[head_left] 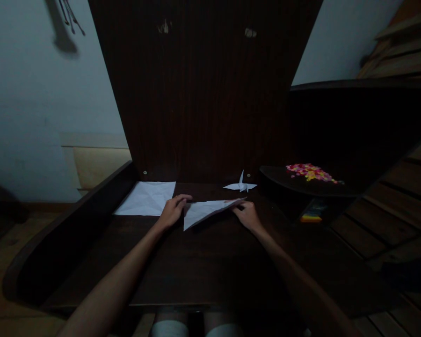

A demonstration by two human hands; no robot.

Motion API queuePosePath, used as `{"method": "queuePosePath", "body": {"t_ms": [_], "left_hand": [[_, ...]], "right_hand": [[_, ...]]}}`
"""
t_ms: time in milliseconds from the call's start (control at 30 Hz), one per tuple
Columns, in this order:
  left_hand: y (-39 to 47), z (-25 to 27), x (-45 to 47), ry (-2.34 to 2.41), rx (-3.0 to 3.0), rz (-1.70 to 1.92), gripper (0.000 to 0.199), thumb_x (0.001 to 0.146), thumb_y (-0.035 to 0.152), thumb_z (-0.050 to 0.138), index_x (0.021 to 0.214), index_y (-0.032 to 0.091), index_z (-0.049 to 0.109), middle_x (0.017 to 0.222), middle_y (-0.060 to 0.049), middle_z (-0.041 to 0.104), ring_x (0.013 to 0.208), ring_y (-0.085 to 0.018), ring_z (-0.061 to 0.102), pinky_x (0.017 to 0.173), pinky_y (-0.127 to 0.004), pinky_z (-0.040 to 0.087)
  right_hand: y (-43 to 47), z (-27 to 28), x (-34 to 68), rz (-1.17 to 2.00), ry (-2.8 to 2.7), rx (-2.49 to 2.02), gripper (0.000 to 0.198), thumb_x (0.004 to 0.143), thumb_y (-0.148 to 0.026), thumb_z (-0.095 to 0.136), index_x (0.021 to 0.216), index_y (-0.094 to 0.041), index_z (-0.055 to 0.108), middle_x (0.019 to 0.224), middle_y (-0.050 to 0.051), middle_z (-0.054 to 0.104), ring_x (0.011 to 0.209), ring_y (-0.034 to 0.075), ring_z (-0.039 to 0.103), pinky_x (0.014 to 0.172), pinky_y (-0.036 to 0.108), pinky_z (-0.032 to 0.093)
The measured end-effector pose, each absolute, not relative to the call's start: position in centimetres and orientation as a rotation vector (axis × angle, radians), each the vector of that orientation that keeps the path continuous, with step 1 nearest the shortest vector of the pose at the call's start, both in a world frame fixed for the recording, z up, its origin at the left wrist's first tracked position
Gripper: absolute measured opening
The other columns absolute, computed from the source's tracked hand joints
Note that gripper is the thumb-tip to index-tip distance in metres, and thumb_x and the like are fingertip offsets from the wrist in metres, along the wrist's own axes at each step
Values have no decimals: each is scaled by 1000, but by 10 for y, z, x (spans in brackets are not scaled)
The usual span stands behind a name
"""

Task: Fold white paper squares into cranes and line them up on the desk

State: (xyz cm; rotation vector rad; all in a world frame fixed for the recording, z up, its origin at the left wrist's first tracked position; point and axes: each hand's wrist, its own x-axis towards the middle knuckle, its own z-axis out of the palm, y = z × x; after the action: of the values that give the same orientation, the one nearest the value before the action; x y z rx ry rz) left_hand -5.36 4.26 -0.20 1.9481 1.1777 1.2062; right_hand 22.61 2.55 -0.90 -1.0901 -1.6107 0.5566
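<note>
No legible text, numbers or signs. Folded white paper [206, 211], flat creased sheet [145, 197], paper bird [242, 186] show no readable print. Pale scuffs [165, 27] on dark back panel [203, 98] form no letters. Yellow-striped item [311, 218] under corner shelf [284, 181]: too dim to read.

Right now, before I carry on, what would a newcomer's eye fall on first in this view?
Probably the heap of small pink, red and yellow pieces, the largest splash of bright colour, on the curved dark shelf at right. Next, the folded white paper sheet between the left fingers and the right fingers, over the middle of the dark wooden desktop. Behind it, slightly right, sits a white folded-paper bird.
</note>
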Motion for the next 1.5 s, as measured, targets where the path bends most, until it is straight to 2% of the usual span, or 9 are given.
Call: {"method": "queuePosePath", "body": {"t_ms": [167,333,500,633,767,1033,1233,1333,1500], "left_hand": [[42,9,-59,980,1597,1422,34,81,37,44,94,15,66,104,-9,68,105,-25,59,97,-38,41],[33,12,-56,776,1491,1340,47,81,51,40,102,15,63,109,-13,65,102,-26,61,91,-37,46],[23,18,-45,918,1552,1206,46,67,45,67,102,15,62,97,-9,68,86,-24,64,76,-34,51],[26,19,-42,1093,1460,1272,49,61,40,74,100,14,61,88,-6,69,75,-20,65,64,-29,52],[33,16,-47,1180,1422,1351,47,60,35,75,100,15,62,91,-5,69,82,-21,65,70,-30,52],[38,4,-53,1273,1622,1109,44,60,27,74,101,16,62,98,-7,68,87,-23,64,79,-36,52],[37,-8,-50,1431,2104,1221,59,65,21,70,120,17,52,118,-11,58,109,-27,53,95,-44,42],[29,-7,-44,1348,2377,1213,51,72,25,65,121,19,52,121,-11,54,115,-27,46,99,-46,38],[10,2,-29,948,2600,847,39,84,38,53,121,25,55,118,-7,56,112,-22,49,98,-40,40]], "right_hand": [[27,-5,227,538,-1321,-1136,26,65,-41,66,70,-16,71,72,4,71,69,23,63,67,35,50],[28,-3,227,675,-1074,-1055,33,63,-43,70,79,-13,70,77,6,71,68,21,63,63,32,49],[26,-2,221,849,-959,-976,36,61,-43,73,81,-13,69,82,8,72,70,22,65,64,33,52],[24,-4,217,981,-1003,-1063,33,61,-40,73,82,-14,69,83,8,72,71,23,67,62,33,54],[24,-8,218,1087,-1079,-1144,24,62,-33,72,77,-15,70,79,8,72,68,21,67,57,31,55],[23,-7,217,1256,-1031,-1174,19,64,-26,72,81,-16,70,85,7,73,72,20,68,62,31,58],[27,-15,215,1238,-992,-1192,20,60,-19,73,78,-16,69,83,8,73,73,22,69,63,33,58],[29,-20,213,1236,-1025,-1177,26,57,-18,74,82,-15,67,84,7,73,75,22,69,65,30,57],[28,-22,209,1265,-1053,-1185,37,56,-18,73,91,-15,63,81,6,73,74,21,69,65,28,55]]}}
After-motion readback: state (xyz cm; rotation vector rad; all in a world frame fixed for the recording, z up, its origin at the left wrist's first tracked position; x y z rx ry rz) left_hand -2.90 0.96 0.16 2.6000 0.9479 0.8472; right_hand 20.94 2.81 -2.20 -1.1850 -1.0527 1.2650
